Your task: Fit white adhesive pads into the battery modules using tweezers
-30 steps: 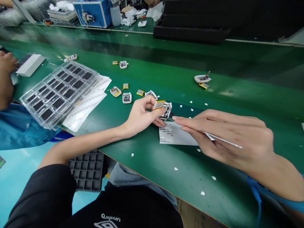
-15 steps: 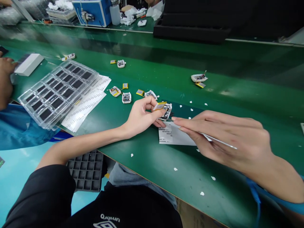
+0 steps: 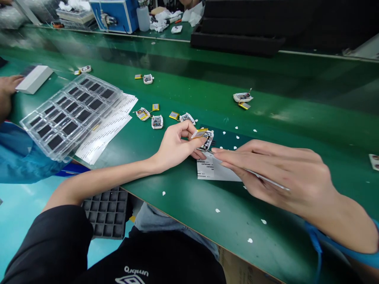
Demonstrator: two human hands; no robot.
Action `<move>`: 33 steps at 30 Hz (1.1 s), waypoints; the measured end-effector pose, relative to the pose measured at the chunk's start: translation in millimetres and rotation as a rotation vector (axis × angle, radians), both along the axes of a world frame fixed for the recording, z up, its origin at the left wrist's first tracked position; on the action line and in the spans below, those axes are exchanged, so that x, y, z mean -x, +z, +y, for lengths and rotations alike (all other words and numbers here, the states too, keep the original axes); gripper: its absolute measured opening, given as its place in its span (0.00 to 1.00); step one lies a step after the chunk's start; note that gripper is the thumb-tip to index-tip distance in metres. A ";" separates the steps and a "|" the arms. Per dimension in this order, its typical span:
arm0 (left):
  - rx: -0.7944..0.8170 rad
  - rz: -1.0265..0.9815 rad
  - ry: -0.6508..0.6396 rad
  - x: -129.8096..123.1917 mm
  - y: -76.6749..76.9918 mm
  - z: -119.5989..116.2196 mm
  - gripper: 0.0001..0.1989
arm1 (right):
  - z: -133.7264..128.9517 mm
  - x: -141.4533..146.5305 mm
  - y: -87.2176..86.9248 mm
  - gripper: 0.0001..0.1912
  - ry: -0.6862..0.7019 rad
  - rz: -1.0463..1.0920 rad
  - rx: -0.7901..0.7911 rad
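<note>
My left hand (image 3: pixel 177 145) pinches a small white device housing (image 3: pixel 209 139) with circuitry inside, and a yellow-edged battery (image 3: pixel 199 133) lies over its upper left side by the fingers. In my right hand (image 3: pixel 284 173) are thin metal tweezers (image 3: pixel 268 180), their tip at the housing's lower edge. Beneath both hands lies a white printed sheet (image 3: pixel 219 169), partly covered by the right hand. Just behind the left hand sits another housing (image 3: pixel 187 118) with its battery (image 3: pixel 174 115). Two more housings (image 3: pixel 157 122) (image 3: pixel 143 114) rest to the left of it.
A clear tray (image 3: pixel 72 114) of dark pieces lies on printed sheets at left. Beyond it, a co-worker's hand (image 3: pixel 7 86) touches a white box (image 3: pixel 35 79). More housings (image 3: pixel 148 79) (image 3: pixel 242 97) sit farther back. White bits (image 3: pixel 217 210) dot the green table (image 3: pixel 183 201).
The right hand and tweezers have shifted slightly left. The co-worker's hand at the far left has changed pose by the white box. The conveyor-side housing at right appears slightly farther left.
</note>
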State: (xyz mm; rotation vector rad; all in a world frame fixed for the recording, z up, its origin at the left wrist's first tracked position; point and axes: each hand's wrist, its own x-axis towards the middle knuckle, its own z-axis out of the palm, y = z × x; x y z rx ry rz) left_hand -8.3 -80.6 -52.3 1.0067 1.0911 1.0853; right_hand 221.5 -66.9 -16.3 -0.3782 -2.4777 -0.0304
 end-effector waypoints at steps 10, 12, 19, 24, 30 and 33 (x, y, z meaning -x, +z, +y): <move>-0.046 -0.059 0.096 -4.7 -5.3 1.1 0.25 | -1.8 5.3 0.6 0.24 -0.053 0.066 0.096; -0.059 -0.039 0.100 -3.5 -6.7 2.4 0.25 | -3.6 3.9 6.7 0.22 -0.085 0.049 0.119; -0.072 -0.014 0.073 -1.7 -6.1 3.5 0.16 | -5.1 3.8 10.5 0.27 -0.106 0.071 0.162; -0.085 -0.009 0.082 -0.9 -9.1 4.7 0.14 | -1.1 5.3 5.1 0.26 -0.079 0.131 0.229; -0.066 -0.036 0.075 1.6 -11.6 10.4 0.18 | 21.1 3.9 -15.9 0.08 -0.299 0.446 0.440; -0.075 -0.029 0.054 2.3 -10.7 11.2 0.18 | 42.9 3.7 -45.9 0.16 -0.444 0.629 0.798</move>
